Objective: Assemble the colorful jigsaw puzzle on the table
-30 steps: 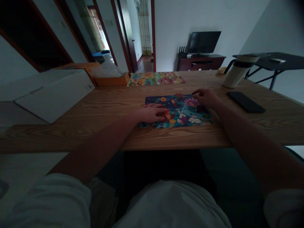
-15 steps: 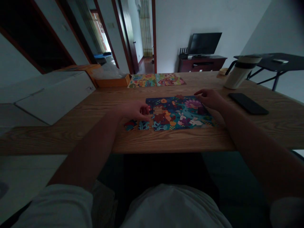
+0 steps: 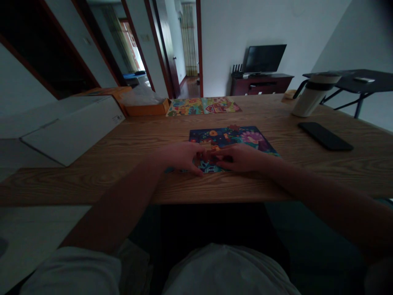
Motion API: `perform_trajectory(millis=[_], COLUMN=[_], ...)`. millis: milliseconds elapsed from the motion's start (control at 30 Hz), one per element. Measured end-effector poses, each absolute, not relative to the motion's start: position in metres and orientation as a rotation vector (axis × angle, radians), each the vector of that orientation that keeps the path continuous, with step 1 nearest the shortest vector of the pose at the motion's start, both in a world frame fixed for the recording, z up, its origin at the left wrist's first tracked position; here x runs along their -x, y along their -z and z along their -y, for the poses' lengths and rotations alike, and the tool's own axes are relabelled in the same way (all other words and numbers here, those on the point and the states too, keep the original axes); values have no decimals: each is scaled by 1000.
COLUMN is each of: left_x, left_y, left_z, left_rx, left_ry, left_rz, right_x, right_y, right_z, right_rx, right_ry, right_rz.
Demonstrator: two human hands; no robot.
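A dark blue jigsaw puzzle [image 3: 221, 132] with animals and plants lies flat on the wooden table, mostly assembled. Over its lower left part rests my left hand [image 3: 184, 156], thumb stretched apart from the bent fingers; I see nothing held. My right hand [image 3: 239, 157] reaches across the lower middle, its index finger and thumb apart and pointing at my left fingertips. Both hands appear to touch the puzzle. A brown puzzle piece [image 3: 233, 127] lies at the top edge. Loose pieces [image 3: 169, 169] at the lower left are mostly hidden beneath my left hand.
Two colourful picture sheets [image 3: 187, 107] lie at the back beside an orange box [image 3: 147, 110] with clear plastic in it. A white box [image 3: 76, 129] stands left. On the right are a black phone [image 3: 325, 136] and a white tumbler [image 3: 311, 96].
My right hand has moved left and nearer, from the puzzle's upper right to its lower middle. My left hand has shifted slightly right and nearer, its thumb now farther from the fingers.
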State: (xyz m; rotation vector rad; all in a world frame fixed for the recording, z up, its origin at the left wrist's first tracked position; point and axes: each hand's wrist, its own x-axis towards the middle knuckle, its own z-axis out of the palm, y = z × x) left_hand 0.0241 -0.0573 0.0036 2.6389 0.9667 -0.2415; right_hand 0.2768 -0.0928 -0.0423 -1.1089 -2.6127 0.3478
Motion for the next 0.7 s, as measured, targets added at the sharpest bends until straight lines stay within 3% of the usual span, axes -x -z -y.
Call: perform_trajectory(millis=[700], left_x=[-30], left_y=[-1], left_z=[70], left_rx=[-2631], left_ry=[188], left_rz=[-983], right_x=[-280], right_y=[41], right_z=[94], right_rx=[1064], right_ry=[-343], right_rz=[2667])
